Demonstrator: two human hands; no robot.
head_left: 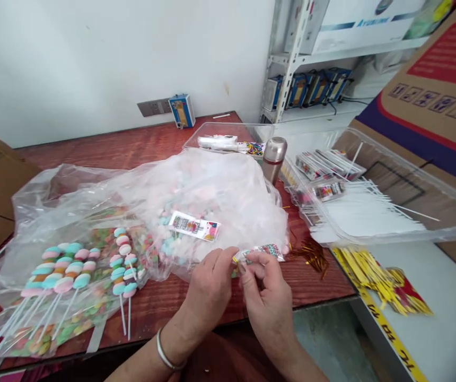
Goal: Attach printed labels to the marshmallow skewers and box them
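Note:
Close to the table's front edge, my left hand (210,284) and my right hand (268,300) meet with fingers pinched at the near end of a small clear printed bag (268,249). The bag has a red, green and white pattern, and its contents are hard to make out. A bit of yellow shows at the bag's end between the hands. Just beyond lies a white printed card (196,226) on a large clear plastic bag (228,185) of pink and blue marshmallows. Gold twist ties (313,254) are scattered right of my right hand.
Marshmallow skewers (63,268) lie in rows at left on a bag of gummy candies (69,323). A steel thermos (274,154) stands at the back. At right, a clear bin (411,239) holds white sticks and printed packets, near yellow ties (371,276) and a carton (422,106).

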